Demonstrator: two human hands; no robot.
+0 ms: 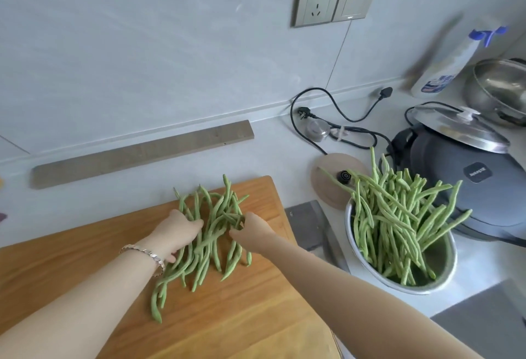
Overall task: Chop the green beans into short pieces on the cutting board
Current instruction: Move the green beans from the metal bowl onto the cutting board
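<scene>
The left hand (178, 233) and the right hand (250, 230) each grip the tangled green beans (212, 216) on the cutting board (256, 301), and the person should gather them parallel, ends even, before cutting.

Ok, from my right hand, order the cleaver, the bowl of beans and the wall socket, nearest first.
1. Cleaver, just right of the right hand, beside the board.
2. Bowl, farther right, past the cleaver.
3. Wall socket, up on the back wall.
</scene>
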